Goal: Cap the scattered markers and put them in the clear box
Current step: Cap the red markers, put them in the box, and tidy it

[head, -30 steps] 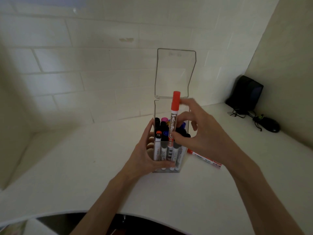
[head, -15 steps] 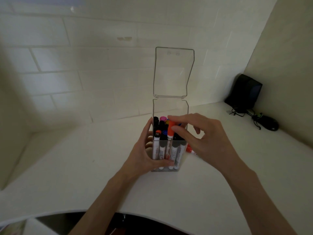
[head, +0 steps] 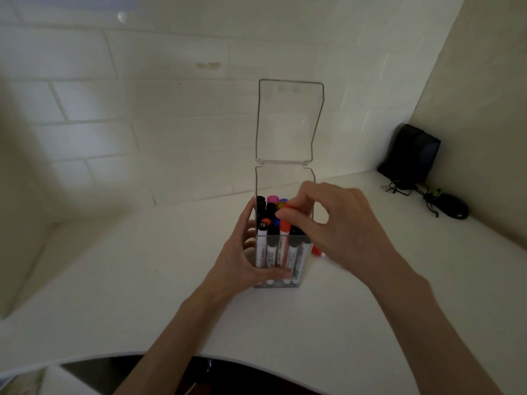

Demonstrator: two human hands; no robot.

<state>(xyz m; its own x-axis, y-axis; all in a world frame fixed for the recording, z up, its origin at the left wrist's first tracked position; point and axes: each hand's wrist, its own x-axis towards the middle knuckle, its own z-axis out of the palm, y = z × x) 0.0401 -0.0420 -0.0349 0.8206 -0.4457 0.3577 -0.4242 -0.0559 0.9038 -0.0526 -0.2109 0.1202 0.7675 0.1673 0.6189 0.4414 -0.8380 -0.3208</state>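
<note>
The clear box (head: 285, 181) stands upright on the white table (head: 142, 280), its hinged lid (head: 289, 121) swung up and back. Several capped markers stand inside it. My left hand (head: 242, 260) grips the box's left and front side. Above the box mouth, my right hand (head: 342, 223) pinches the cap of a red marker (head: 284, 228), which stands in the front row among the others. Another red marker (head: 316, 250) lies on the table just right of the box, mostly hidden behind my right hand.
A black speaker (head: 410, 152) stands in the far right corner, with a black mouse (head: 453, 210) and tangled cables (head: 405, 188) beside it. Tiled wall runs behind the box. The table's curved front edge (head: 114, 355) lies near me.
The red marker stuck high out of the box a second ago; my right hand has pushed it down level with the others. My left hand has kept its hold on the box.
</note>
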